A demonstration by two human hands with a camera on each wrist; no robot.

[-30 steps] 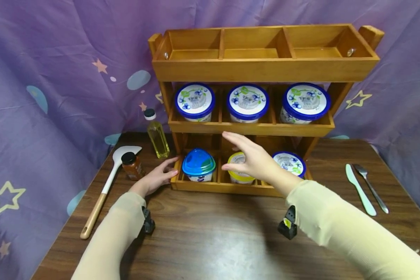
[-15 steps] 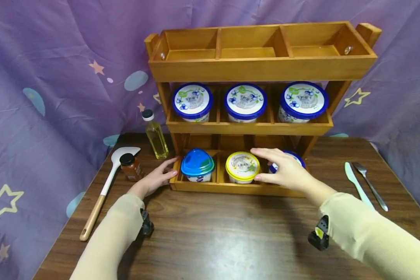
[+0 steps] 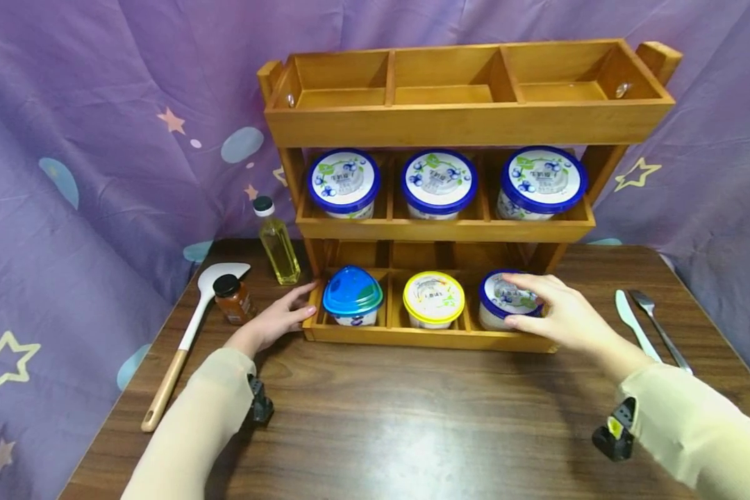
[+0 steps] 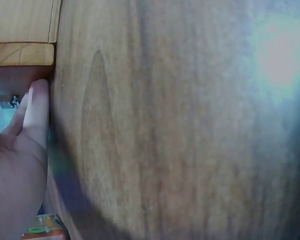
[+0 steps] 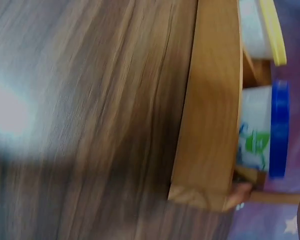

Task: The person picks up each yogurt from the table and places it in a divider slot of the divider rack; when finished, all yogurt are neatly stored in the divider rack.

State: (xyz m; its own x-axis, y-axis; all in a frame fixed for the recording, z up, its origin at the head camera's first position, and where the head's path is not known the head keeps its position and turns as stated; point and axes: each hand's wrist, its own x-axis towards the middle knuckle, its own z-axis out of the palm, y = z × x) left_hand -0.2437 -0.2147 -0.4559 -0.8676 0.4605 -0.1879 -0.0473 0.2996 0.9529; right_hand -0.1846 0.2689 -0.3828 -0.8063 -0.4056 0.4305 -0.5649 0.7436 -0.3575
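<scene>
A three-tier wooden rack point(image 3: 469, 125) stands on the table. My left hand point(image 3: 280, 323) rests on the left end of its bottom tier, and the left wrist view shows the thumb point(image 4: 36, 107) against the wood. In that tier sit a tub with a blue triangular lid point(image 3: 352, 292), a yellow-lidded tub point(image 3: 434, 298) and a blue-lidded tub point(image 3: 496, 305). My right hand point(image 3: 559, 312) is at the tier's right end, thumb and forefinger spread and partly covering the blue-lidded tub. Whether they touch the tub cannot be told.
Three blue-lidded tubs, one a middle tub point(image 3: 439, 182), fill the middle tier. Left of the rack are an oil bottle point(image 3: 279, 250), a dark-lidded jar point(image 3: 234, 302) and a white spatula point(image 3: 190, 326). To the right lie a pale green knife point(image 3: 634, 323) and a fork point(image 3: 665, 333).
My right hand has moved right, from in front of the yellow-lidded tub to the right end of the bottom tier. The left hand has stayed at the rack's left end.
</scene>
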